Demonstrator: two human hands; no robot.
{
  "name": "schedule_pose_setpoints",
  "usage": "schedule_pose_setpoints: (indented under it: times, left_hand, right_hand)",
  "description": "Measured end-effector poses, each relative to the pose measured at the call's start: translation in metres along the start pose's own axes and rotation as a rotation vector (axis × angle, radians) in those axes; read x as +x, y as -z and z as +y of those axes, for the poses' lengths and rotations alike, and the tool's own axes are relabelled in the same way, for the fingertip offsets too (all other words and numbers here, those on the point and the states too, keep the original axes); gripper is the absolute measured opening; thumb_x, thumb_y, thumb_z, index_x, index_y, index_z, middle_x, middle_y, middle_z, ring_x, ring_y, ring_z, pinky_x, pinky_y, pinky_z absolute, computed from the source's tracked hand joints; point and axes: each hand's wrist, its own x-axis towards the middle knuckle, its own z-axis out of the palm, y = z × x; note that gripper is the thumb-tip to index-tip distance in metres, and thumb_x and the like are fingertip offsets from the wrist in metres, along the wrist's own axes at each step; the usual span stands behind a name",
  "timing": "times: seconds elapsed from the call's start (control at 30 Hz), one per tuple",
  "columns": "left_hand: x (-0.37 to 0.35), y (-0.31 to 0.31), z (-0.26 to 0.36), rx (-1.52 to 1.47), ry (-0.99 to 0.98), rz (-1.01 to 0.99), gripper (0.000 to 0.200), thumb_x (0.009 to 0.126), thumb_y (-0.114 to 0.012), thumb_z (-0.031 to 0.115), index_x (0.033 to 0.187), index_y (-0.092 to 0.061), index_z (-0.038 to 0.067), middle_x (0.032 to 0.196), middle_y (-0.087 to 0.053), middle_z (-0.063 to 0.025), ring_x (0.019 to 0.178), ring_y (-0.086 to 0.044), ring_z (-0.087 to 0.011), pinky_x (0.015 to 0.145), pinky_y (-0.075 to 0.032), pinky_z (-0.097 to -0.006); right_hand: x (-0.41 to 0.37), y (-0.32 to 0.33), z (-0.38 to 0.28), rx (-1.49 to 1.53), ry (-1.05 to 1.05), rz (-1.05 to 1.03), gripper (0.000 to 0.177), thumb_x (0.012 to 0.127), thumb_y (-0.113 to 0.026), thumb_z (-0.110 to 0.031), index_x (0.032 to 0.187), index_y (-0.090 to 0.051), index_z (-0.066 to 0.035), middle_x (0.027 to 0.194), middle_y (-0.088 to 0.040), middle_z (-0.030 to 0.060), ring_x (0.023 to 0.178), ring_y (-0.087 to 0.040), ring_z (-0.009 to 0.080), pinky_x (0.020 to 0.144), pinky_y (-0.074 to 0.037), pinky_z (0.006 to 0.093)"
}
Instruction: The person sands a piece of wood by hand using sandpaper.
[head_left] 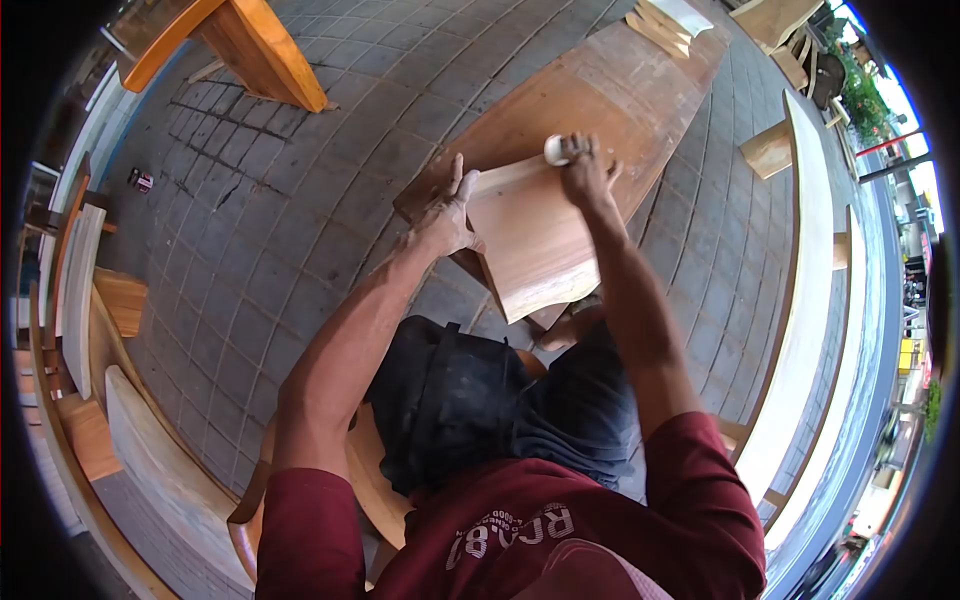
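A pale wooden board (533,233) with a wavy near edge lies tilted over the end of a long brown wooden bench top (620,100). My left hand (450,215) grips the board's left edge, thumb on the near side and fingers toward the far corner. At the board's far right corner, my right hand (585,175) is closed around a small white, round-ended thing (555,150) like a roll or folded pad. The palm hides most of it.
Small wood pieces (662,28) lie on the far end of the bench top. An orange-brown wooden bench (265,60) stands at the far left. Long pale slabs (795,280) run along the right, with more benches (165,450) at left. A small can (140,180) lies on the paving (390,90).
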Motion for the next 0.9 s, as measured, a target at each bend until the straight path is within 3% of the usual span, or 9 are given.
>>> schedule_pose_setpoints:
  times: [0.17,0.3,0.33,0.43,0.5,0.6,0.73,0.8,0.9]
  left_hand:
    - [0.002,0.0,-0.002,-0.03,0.033,-0.031,0.133,0.06,-0.093,0.033,0.157,-0.005,0.011,0.165,0.011,-0.0133,0.148,-0.022,-0.0394,0.12,-0.029,-0.0457]
    - [0.002,-0.006,-0.005,-0.07,-0.005,0.009,0.143,0.061,-0.093,0.032,0.157,0.012,0.014,0.164,-0.015,-0.0149,0.145,-0.027,-0.0411,0.12,-0.027,-0.0466]
    - [0.002,-0.01,-0.009,-0.033,-0.036,0.075,0.147,0.062,-0.093,0.032,0.155,0.019,0.014,0.161,-0.026,-0.0154,0.145,-0.028,-0.0397,0.122,-0.024,-0.0466]
    - [0.006,-0.015,-0.015,-0.049,-0.014,0.052,0.132,0.057,-0.093,0.037,0.156,-0.011,0.01,0.167,0.006,-0.008,0.148,-0.025,-0.0328,0.122,-0.022,-0.0503]
    - [0.003,-0.01,-0.011,-0.012,-0.055,0.047,0.144,0.061,-0.092,0.034,0.155,0.014,0.007,0.164,-0.014,-0.0141,0.147,-0.026,-0.0348,0.124,-0.018,-0.047]
    - [0.004,-0.009,-0.009,0.011,-0.034,0.03,0.144,0.061,-0.092,0.035,0.155,0.013,0.007,0.165,-0.011,-0.0142,0.148,-0.026,-0.0338,0.124,-0.018,-0.0471]
    - [0.005,-0.01,-0.011,-0.04,-0.026,0.056,0.144,0.059,-0.092,0.037,0.156,0.011,0.009,0.164,-0.015,-0.0156,0.147,-0.028,-0.034,0.123,-0.02,-0.0471]
    - [0.008,-0.016,-0.018,-0.065,-0.058,0.104,0.143,0.06,-0.092,0.039,0.157,0.009,0.01,0.162,-0.021,-0.0179,0.145,-0.031,-0.0349,0.123,-0.021,-0.047]
    - [0.002,-0.008,-0.011,-0.07,-0.013,0.035,0.143,0.06,-0.092,0.039,0.157,0.01,0.011,0.162,-0.022,-0.0194,0.145,-0.031,-0.0353,0.122,-0.022,-0.0469]
  right_hand:
    - [-0.074,-0.061,-0.077,0.671,0.411,0.326,0.052,0.092,-0.041,-0.021,0.143,-0.052,-0.02,0.155,-0.043,0.0003,0.146,-0.033,0.0186,0.118,-0.016,0.0459]
    - [-0.077,-0.039,-0.047,0.522,0.64,0.081,0.061,0.085,-0.05,-0.012,0.146,-0.048,-0.019,0.157,-0.04,0.0041,0.145,-0.033,0.0163,0.119,-0.02,0.0434]
    - [-0.06,-0.068,-0.032,0.241,0.158,-0.01,0.056,0.085,-0.047,-0.009,0.14,-0.055,-0.017,0.146,-0.052,0.0115,0.136,-0.046,0.022,0.117,-0.026,0.0427]
    - [-0.03,-0.016,0.03,0.32,0.073,0.033,0.053,0.09,-0.047,-0.011,0.141,-0.055,-0.025,0.149,-0.049,0.0074,0.141,-0.041,0.0211,0.117,-0.02,0.0529]
    - [-0.024,0.004,0.034,0.224,-0.055,0.079,0.049,0.094,-0.049,-0.015,0.143,-0.052,-0.024,0.158,-0.037,0.0003,0.149,-0.027,0.0229,0.114,-0.015,0.0647]
    - [-0.028,-0.024,0.016,0.157,-0.064,0.281,0.045,0.094,-0.052,-0.021,0.139,-0.055,-0.021,0.152,-0.045,0.0025,0.149,-0.028,0.0286,0.109,-0.018,0.0697]
    - [-0.09,-0.052,-0.055,0.445,0.255,0.133,0.053,0.087,-0.034,-0.003,0.134,-0.059,-0.001,0.146,-0.048,0.0242,0.138,-0.042,0.0271,0.116,-0.014,0.0464]
    - [-0.124,-0.029,-0.106,0.526,0.341,0.101,0.046,0.089,-0.053,-0.019,0.134,-0.062,-0.013,0.15,-0.047,0.0144,0.144,-0.037,0.0222,0.118,-0.01,0.0484]
    - [-0.109,-0.014,-0.065,0.445,0.326,-0.156,0.052,0.088,-0.049,-0.01,0.138,-0.059,-0.02,0.154,-0.045,0.0058,0.147,-0.033,0.0216,0.119,0.0,0.0523]
